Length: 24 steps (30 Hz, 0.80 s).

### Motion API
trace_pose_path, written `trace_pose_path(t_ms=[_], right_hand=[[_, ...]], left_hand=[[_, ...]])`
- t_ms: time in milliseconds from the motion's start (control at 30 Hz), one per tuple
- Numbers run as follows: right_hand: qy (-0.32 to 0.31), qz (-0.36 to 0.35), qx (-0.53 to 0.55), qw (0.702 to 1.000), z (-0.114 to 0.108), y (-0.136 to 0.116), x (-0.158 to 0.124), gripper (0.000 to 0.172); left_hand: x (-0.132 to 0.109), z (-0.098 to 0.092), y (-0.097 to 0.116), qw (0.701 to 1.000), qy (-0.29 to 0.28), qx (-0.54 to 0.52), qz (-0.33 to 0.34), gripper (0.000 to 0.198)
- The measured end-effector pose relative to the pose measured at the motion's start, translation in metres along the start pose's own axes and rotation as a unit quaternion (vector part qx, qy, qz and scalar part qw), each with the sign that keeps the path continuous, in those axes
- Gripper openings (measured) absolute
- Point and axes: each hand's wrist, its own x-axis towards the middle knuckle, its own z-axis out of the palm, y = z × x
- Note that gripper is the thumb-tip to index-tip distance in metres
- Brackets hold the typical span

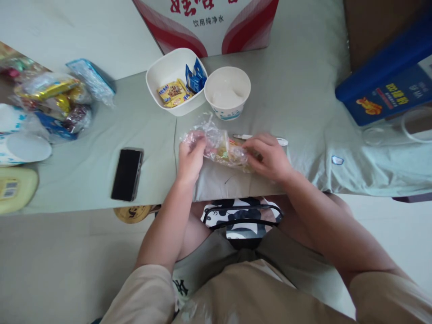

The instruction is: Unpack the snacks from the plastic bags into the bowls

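Observation:
A clear, crinkled plastic bag [222, 148] with small yellowish and greenish things inside lies low over the front of the table; I cannot make out its contents. My left hand [192, 155] is closed on the bag's gathered left end. My right hand [268, 157] has its fingers bent round the other end, slightly blurred. Just behind the right fingers lies a thin white tool [281, 141], partly hidden by the hand. Beyond the bag stands a white paper cup [227, 92]. To its left a white square bowl [158, 72] holds several yellow and blue snack packets.
A dark phone [127, 174] lies on the left of the cloth-covered table [158, 135]. Farther left are a bag of wrapped snacks [54, 96] and paper cups [25, 146]. A red and white carton [216, 27] stands behind, a blue box [388, 85] and clear plastic cup [401, 128] at right.

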Motion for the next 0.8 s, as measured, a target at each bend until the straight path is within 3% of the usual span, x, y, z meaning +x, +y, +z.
trace_pose_path(t_ms=[167,267,333,433,533,633,667,800], right_hand=[[0.094,0.104,-0.027,0.990,-0.010,0.018,-0.001,0.031],[0.158,0.157,-0.056,0.973,-0.017,0.023,-0.003,0.035],[0.172,0.139,-0.064,0.973,-0.020,0.020,-0.005,0.040],[0.152,0.042,-0.062,0.986,-0.020,0.006,-0.011,0.046],[0.092,-0.001,-0.086,0.992,-0.014,-0.008,-0.014,0.035],[0.027,-0.004,-0.107,0.994,-0.008,-0.016,-0.014,0.039],[0.016,-0.011,-0.109,0.994,-0.008,-0.018,-0.014,0.044],[-0.003,-0.021,-0.106,0.994,-0.010,-0.019,-0.014,0.061]], left_hand=[[0.010,-0.020,-0.007,0.997,0.056,0.039,-0.020,0.033],[0.012,-0.030,-0.009,0.991,0.079,0.097,0.042,0.057],[0.010,-0.032,-0.006,0.981,0.086,0.140,0.103,0.073],[0.005,-0.028,0.004,0.960,0.084,0.201,0.174,0.074],[0.000,-0.021,0.013,0.934,0.114,0.258,0.218,0.053],[-0.005,-0.014,0.021,0.918,0.148,0.306,0.203,0.016],[-0.007,-0.013,0.025,0.918,0.146,0.320,0.183,0.014],[-0.020,-0.009,0.037,0.913,0.081,0.382,0.116,0.052]])
